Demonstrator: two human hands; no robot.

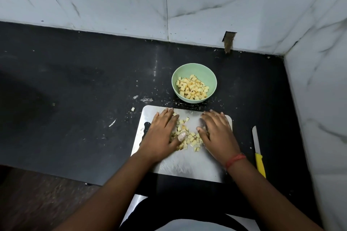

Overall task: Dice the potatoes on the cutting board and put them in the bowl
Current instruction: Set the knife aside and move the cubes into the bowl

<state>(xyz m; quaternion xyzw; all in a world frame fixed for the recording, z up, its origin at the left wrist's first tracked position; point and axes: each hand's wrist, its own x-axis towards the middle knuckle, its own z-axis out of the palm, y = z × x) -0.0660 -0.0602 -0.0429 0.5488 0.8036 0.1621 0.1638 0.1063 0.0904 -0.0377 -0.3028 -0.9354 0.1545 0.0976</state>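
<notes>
Both hands were flat on the metal cutting board (187, 163), left hand (161, 133) and right hand (217, 131) with fingers straight, cupping a loose pile of potato cubes (189, 137) between them (knife (258, 153) lay off to the right). Beyond the board, the green bowl (204, 73) already held plenty of dice

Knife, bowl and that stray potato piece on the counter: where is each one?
knife (260, 163): head view, on its yellow handle, right of the cutting board.
bowl (199, 70): head view, on the bare green inner wall above the diced potato.
stray potato piece (133, 109): head view, on the cube lying on the black counter.
</notes>
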